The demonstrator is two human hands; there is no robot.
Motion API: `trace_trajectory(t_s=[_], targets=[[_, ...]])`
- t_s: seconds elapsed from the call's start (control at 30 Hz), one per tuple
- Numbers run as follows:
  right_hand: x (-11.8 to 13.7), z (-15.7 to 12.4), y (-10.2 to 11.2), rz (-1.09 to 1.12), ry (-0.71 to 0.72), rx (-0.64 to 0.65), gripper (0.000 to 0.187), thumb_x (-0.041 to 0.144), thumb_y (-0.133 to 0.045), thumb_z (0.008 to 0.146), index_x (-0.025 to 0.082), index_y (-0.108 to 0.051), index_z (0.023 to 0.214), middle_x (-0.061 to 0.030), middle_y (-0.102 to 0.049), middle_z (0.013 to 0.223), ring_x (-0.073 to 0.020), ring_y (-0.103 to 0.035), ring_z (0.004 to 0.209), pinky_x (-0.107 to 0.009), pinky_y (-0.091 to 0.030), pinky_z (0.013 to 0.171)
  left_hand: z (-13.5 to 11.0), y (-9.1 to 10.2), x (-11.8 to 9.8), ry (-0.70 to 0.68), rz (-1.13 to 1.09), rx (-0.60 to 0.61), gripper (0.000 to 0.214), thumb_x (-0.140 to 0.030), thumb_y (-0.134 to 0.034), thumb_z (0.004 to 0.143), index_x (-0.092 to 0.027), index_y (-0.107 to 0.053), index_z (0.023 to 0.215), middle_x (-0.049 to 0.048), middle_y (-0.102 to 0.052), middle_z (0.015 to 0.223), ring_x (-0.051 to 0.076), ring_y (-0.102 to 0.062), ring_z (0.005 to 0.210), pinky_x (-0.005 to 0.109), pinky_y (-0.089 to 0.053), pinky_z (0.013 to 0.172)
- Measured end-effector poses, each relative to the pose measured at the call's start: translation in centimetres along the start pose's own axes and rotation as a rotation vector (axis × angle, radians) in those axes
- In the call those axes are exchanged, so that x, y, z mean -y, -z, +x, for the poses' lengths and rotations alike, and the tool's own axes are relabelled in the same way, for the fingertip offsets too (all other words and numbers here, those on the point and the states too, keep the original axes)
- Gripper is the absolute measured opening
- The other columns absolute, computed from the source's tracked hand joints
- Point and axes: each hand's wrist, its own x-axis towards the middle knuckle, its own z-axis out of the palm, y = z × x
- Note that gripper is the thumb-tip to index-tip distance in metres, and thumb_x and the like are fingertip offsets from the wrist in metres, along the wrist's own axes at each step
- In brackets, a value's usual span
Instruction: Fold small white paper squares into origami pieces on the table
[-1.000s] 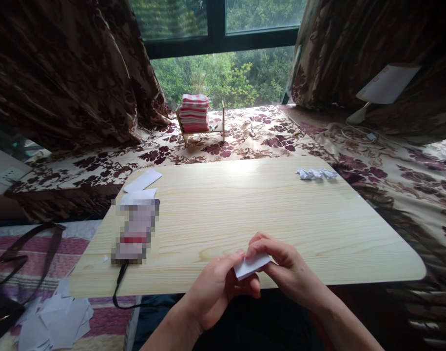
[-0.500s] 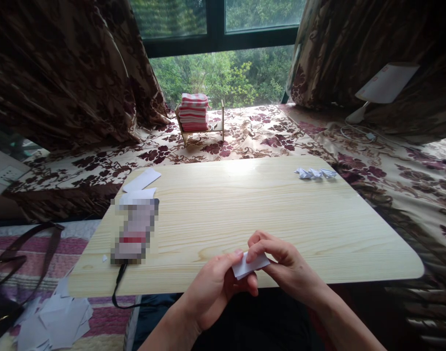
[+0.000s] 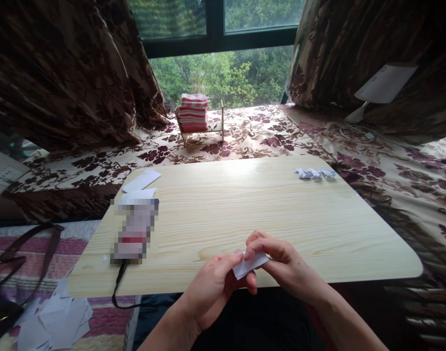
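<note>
A small folded piece of white paper (image 3: 250,264) is pinched between both my hands at the near edge of the light wooden table (image 3: 244,209). My left hand (image 3: 215,287) grips its lower left end with thumb and fingers closed. My right hand (image 3: 281,265) is closed on its upper edge, fingertips pressing the fold. Three small folded white paper pieces (image 3: 315,173) lie in a row at the table's far right.
A blurred-out phone-shaped object (image 3: 135,229) with a black cable lies at the table's left, white paper slips (image 3: 141,180) beyond it. Loose paper sheets (image 3: 58,319) lie below left. A wooden rack of striped cloths (image 3: 194,113) stands by the window. A white lamp (image 3: 385,85) is at the right.
Both hands stay on the folded paper, shifting slightly left and down; the right fingertips have slid a little along the fold. Nothing else has moved.
</note>
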Motion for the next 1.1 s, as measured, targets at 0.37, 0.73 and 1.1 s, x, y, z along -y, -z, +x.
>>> trace_trajectory(t_s=[0.37, 0.73, 1.1], targets=[[-1.1, -0.1, 0.2, -0.028, -0.123, -0.089, 0.013, 0.024, -0.054, 0.086, 0.020, -0.061, 0.096, -0.0023, -0.062, 0.085, -0.0158, -0.058, 0.078, -0.029, -0.045, 0.072, 0.1, 0.3, 0.1, -0.037, 0.012, 0.000, 0.030, -0.030, -0.049, 0.088, -0.005, -0.066, 0.084, 0.0077, -0.060, 0.066, 0.015, -0.053, 0.066, 0.029, -0.042, 0.071], [-1.0, 0.0, 0.1, -0.026, -0.138, -0.105, 0.012, 0.024, -0.054, 0.083, 0.020, -0.063, 0.090, -0.0008, -0.061, 0.079, -0.0149, -0.056, 0.073, -0.027, -0.043, 0.068, 0.1, 0.2, 0.1, -0.075, 0.092, 0.004, 0.035, -0.032, -0.047, 0.090, -0.004, -0.068, 0.087, 0.0070, -0.058, 0.066, 0.015, -0.050, 0.069, 0.030, -0.041, 0.073], [-0.8, 0.2, 0.3, -0.030, -0.175, -0.189, 0.023, 0.040, -0.054, 0.086, 0.019, -0.064, 0.086, -0.0005, -0.061, 0.078, -0.0139, -0.056, 0.075, -0.024, -0.043, 0.069, 0.0, 0.4, 0.0, -0.102, 0.111, -0.044, 0.034, -0.032, -0.048, 0.090, -0.007, -0.067, 0.075, 0.0070, -0.059, 0.066, 0.016, -0.050, 0.072, 0.030, -0.039, 0.078]])
